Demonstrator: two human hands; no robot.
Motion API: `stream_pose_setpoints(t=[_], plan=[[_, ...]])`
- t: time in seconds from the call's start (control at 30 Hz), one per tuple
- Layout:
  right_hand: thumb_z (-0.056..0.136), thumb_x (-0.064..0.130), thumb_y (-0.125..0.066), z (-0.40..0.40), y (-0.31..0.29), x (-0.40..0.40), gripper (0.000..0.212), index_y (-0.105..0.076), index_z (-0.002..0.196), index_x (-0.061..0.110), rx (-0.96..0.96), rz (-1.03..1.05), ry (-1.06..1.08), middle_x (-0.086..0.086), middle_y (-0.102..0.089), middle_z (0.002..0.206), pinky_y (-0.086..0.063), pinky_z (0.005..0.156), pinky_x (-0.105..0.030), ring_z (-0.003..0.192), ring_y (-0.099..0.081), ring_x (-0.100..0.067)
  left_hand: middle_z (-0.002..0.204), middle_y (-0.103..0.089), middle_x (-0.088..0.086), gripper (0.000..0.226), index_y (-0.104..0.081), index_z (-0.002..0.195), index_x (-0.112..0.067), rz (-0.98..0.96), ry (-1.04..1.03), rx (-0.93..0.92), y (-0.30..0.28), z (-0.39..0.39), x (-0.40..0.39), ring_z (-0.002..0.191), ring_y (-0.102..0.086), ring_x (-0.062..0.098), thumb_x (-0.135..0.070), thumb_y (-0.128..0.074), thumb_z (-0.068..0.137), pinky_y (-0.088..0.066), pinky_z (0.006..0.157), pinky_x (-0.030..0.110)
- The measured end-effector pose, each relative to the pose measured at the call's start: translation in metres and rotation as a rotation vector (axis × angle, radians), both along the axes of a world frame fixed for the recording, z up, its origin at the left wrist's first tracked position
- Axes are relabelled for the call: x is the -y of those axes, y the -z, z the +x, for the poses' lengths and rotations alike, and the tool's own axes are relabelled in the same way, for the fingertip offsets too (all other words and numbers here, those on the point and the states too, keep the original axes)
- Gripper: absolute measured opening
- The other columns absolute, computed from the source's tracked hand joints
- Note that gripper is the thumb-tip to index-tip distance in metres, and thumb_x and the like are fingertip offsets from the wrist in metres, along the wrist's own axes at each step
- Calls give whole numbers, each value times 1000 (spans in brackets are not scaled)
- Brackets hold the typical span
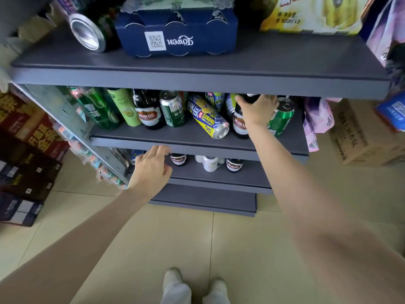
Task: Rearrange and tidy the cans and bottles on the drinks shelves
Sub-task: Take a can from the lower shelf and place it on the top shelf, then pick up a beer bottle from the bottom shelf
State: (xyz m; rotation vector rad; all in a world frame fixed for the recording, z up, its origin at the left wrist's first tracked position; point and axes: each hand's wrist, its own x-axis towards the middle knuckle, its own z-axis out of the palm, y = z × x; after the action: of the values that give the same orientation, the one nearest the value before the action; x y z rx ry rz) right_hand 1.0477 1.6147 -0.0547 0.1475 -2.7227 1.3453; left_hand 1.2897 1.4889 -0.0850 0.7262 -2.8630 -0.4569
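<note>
The middle shelf [197, 143] holds a green bottle [96, 110], a pale green can [126, 108], a dark bottle with a red label [149, 110], a green can [172, 108] and a yellow-and-blue can [208, 117] leaning over. My right hand [258, 110] grips the upper part of another dark bottle [240, 125], beside a tilted green can [281, 119]. My left hand [151, 170] hovers with loosely bent fingers and holds nothing, in front of the lower shelf [219, 181]. That shelf carries two dark bottles [178, 159] [234, 164] and white cans [209, 163].
On the top shelf [197, 71] lie a can on its side [89, 29], a blue multipack [175, 31] and a yellow multipack [311, 14]. Red and dark cartons [26, 132] are stacked at the left. A cardboard box [359, 137] and pink packs [317, 121] stand at the right.
</note>
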Motion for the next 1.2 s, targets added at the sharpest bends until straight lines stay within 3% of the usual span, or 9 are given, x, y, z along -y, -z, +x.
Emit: stream_pose_setpoints(t=[0.07,0.17,0.33,0.5,0.63,0.83,0.93,1.03,1.2], plan=[[80,41,-69,-4,-5,-1,74,-38,139,8,62,-15,28,-10,-34,146,-25,108,-41,136,-26,-30,114,-56,13,37,-52,117,-1,37,-50,8,4,6,2,106,-55,32,1,-52,81,-33,91,43],[77,31,-73,4,-4,-2,67,-46,131,2,-18,-96,-1,-15,-42,139,-28,107,-36,131,-36,-29,115,-56,13,37,-51,118,-1,81,-97,13,9,11,1,106,-55,32,0,-53,81,-34,91,43],[75,13,-75,46,6,-11,55,-51,123,-1,-134,-275,-26,-15,-59,120,-26,78,-8,111,-54,-27,118,-55,11,37,-50,120,-2,87,-75,-2,10,11,-6,109,-53,29,-1,-52,83,-32,92,40],[73,12,-78,69,4,-31,49,-56,114,-1,-180,-386,-55,-2,-60,101,-30,77,2,91,-52,-10,120,-54,9,38,-49,122,-3,99,-77,-19,11,14,-10,111,-52,26,-2,-50,84,-29,92,35],[72,19,-79,101,12,-52,49,-56,112,2,-159,-419,-79,4,-60,98,-40,88,-11,91,-56,-12,119,-53,9,37,-48,122,-4,124,-94,-19,21,27,-4,111,-52,25,-3,-50,85,-29,94,35],[73,14,-79,167,42,-77,38,-57,103,17,-25,-356,-216,9,-64,89,-42,82,-7,82,-59,-1,116,-55,13,34,-50,116,0,255,-166,-16,76,40,11,105,-54,31,1,-50,83,-39,92,42],[72,16,-80,186,106,-73,36,-56,98,23,112,-273,-296,17,-63,86,-45,80,-11,80,-61,3,115,-55,16,34,-50,115,1,336,-176,51,132,41,17,107,-53,34,1,-49,81,-40,92,44],[73,18,-80,200,208,-57,39,-55,101,26,189,-205,-347,8,-66,91,-49,86,-23,89,-64,-13,118,-52,16,37,-49,118,0,307,-110,85,208,44,29,110,-50,34,0,-52,81,-35,91,40],[72,17,-80,202,373,-20,40,-59,105,8,181,-138,-368,18,-57,86,-38,77,-1,82,-53,0,124,-46,18,44,-48,125,-6,150,-85,82,327,41,69,111,-45,37,-5,-53,82,-33,87,41]])
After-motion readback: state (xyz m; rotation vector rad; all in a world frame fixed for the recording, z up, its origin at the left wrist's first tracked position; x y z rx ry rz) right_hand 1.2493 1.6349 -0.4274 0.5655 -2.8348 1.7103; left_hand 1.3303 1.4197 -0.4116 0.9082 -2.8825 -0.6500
